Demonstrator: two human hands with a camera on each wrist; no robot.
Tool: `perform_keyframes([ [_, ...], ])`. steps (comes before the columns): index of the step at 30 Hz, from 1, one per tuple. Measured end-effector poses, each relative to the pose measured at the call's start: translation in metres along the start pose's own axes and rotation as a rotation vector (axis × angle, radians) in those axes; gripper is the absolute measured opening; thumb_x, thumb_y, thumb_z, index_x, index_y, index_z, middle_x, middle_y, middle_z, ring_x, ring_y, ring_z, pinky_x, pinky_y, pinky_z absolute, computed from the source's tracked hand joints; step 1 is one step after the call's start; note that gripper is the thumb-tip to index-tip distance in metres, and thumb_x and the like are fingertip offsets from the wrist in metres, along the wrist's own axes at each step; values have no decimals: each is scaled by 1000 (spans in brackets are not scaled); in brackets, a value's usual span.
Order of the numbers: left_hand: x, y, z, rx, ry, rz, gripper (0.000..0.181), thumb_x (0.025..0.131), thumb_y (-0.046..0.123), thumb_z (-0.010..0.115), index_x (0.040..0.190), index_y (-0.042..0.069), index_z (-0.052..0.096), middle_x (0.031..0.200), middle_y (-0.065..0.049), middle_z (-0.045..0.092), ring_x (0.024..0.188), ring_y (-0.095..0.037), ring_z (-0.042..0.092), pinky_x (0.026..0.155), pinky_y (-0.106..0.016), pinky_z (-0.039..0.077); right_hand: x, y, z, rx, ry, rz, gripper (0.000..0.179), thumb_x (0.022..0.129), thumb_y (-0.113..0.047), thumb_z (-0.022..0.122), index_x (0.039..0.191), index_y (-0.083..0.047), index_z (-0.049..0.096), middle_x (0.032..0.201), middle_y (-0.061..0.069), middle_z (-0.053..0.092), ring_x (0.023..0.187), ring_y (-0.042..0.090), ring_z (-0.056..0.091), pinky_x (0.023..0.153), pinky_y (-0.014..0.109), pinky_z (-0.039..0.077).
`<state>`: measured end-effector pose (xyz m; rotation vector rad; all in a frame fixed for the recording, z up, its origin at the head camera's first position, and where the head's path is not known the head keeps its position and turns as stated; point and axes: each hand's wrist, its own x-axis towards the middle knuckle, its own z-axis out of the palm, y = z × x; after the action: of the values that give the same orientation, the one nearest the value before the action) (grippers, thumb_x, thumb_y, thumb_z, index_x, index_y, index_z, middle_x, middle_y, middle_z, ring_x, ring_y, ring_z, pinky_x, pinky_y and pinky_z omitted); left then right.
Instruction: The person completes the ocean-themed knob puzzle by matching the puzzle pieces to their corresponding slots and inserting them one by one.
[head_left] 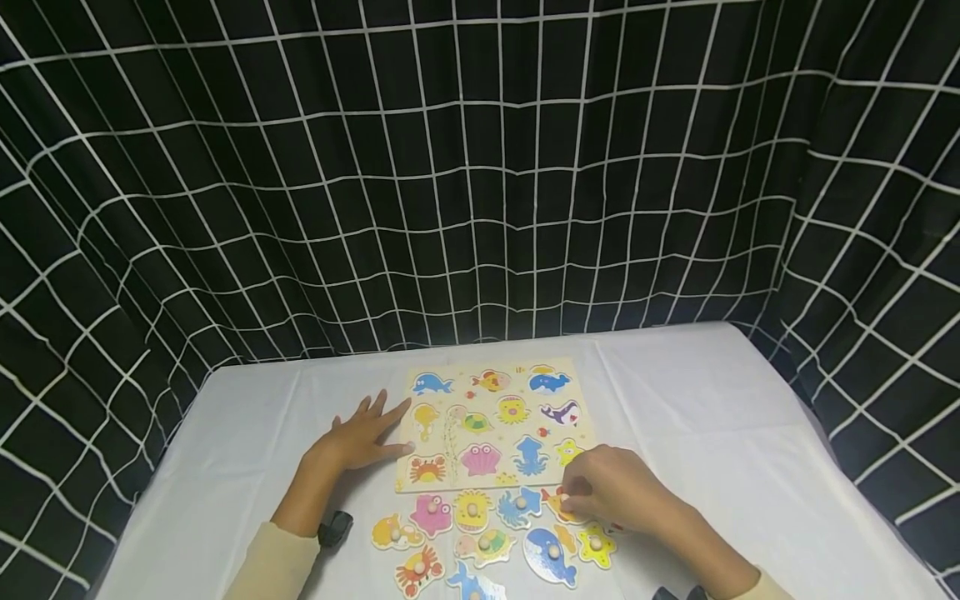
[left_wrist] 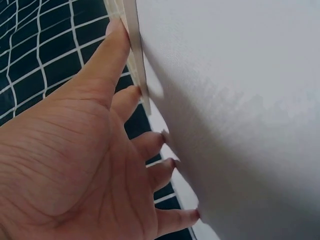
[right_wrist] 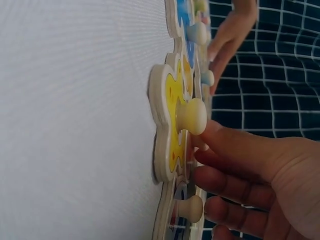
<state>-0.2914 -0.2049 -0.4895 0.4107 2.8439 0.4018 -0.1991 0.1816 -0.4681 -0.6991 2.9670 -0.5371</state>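
Observation:
A wooden peg puzzle board (head_left: 504, 432) printed with sea animals lies on the white-covered table. My left hand (head_left: 365, 435) rests at its left side, fingers spread, with the thumb and a fingertip touching the board's edge (left_wrist: 135, 47). Below the board's lower right corner, my right hand (head_left: 618, 490) pinches the knob of an orange-red fish puzzle piece (head_left: 553, 503), partly hidden by the fingers. Right beside those fingers is a yellow starfish piece (head_left: 596, 546), its knob (right_wrist: 192, 116) standing close to the thumb in the right wrist view.
Several knobbed pieces lie in front of the board, among them a pink shell (head_left: 432, 515), a blue squid (head_left: 519, 507), a turtle (head_left: 486, 547), a blue whale (head_left: 550, 557) and a red crab (head_left: 419, 572). A black gridded curtain (head_left: 480, 183) hangs behind the table.

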Motion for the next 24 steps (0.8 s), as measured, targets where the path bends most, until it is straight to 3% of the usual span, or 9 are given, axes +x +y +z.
perform_keyframes([
  [12,-1,-1,-1,-12,-7,4,86,90,65,62,161,26,32,167,-19,17,153,-45,12,112,-77,12,1,-1,-1,-4,-5,-31,11,80,-29,86,85,-25,79,83,-19,72,85,9,67,79,37,53],
  [19,2,-2,-2,-19,-2,17,85,91,64,62,161,27,31,168,-17,16,154,-44,11,112,-77,11,0,-5,-7,33,-27,69,12,80,-26,86,89,-25,79,85,-19,72,86,6,64,84,37,53],
  [24,2,-3,0,-27,-7,4,85,91,65,61,161,28,31,168,-17,16,154,-43,11,112,-77,10,-1,-6,-11,49,-14,71,12,79,-25,87,88,-24,79,85,-19,72,89,9,66,87,40,54],
])
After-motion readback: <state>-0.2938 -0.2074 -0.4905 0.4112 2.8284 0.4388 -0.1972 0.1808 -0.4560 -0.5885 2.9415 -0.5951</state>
